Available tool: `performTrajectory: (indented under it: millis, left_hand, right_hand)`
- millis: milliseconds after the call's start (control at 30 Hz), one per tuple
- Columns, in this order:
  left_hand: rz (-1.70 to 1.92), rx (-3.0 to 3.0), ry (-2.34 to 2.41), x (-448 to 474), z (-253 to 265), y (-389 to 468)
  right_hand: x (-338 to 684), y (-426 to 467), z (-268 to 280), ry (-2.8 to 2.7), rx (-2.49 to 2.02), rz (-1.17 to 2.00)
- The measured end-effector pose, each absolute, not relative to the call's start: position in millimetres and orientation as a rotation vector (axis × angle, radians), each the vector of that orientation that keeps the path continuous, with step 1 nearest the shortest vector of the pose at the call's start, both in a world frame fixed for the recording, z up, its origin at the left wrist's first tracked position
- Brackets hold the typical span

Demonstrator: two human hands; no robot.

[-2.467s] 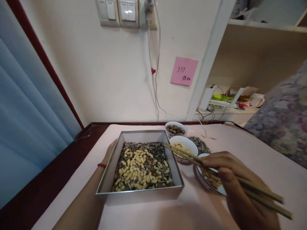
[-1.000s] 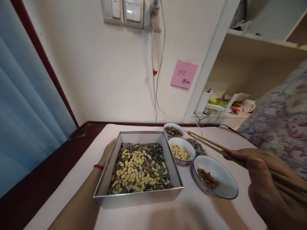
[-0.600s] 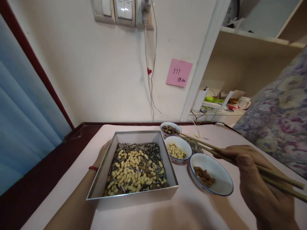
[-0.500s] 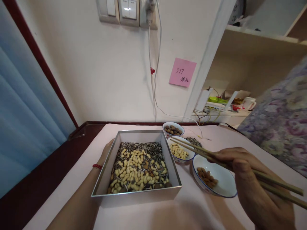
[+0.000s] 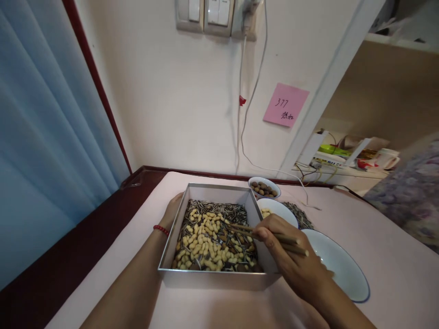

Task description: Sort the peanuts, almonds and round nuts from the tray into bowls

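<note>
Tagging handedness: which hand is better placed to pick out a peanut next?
Right, I'd judge: the right hand holds chopsticks, tips inside the box by the peanuts. The left hand is at the box's outer left side, partly hidden.

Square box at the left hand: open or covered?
Open: the square box has its top uncovered, showing peanuts and striped sunflower seeds inside.

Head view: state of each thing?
Silver square box: open, holding tan peanuts and striped seeds.
Slim wooden chopsticks: in right grip, tips inside box.
Left grip: at box's left side.
Small round white bowl: upright, holding brown nuts.
Middle white bowl: upright, holding peanuts.
Large white bowl: upright, contents mostly hidden.
Dark seed heap: loose.
Pale plug: inserted.
</note>
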State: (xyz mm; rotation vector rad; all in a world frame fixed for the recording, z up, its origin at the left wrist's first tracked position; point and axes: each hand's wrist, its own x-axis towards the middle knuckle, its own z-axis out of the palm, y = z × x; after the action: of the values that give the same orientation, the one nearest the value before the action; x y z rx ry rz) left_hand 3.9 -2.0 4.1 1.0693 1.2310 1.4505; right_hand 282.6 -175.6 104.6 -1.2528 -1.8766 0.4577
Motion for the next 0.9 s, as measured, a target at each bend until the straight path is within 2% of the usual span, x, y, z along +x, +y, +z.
performTrajectory:
  millis: [333, 900]
  left_hand:
    - [1.43, 0.92, 1.212, 10.8, 25.4, -14.2]
    - [1.37, 0.937, 1.274, 10.2, 22.9, -11.8]
  right_hand:
    - [272.0, -169.9, 100.9, -1.934, -1.282, 0.445]
    - [278.2, -172.2, 95.6, -1.93, -1.301, 0.395]
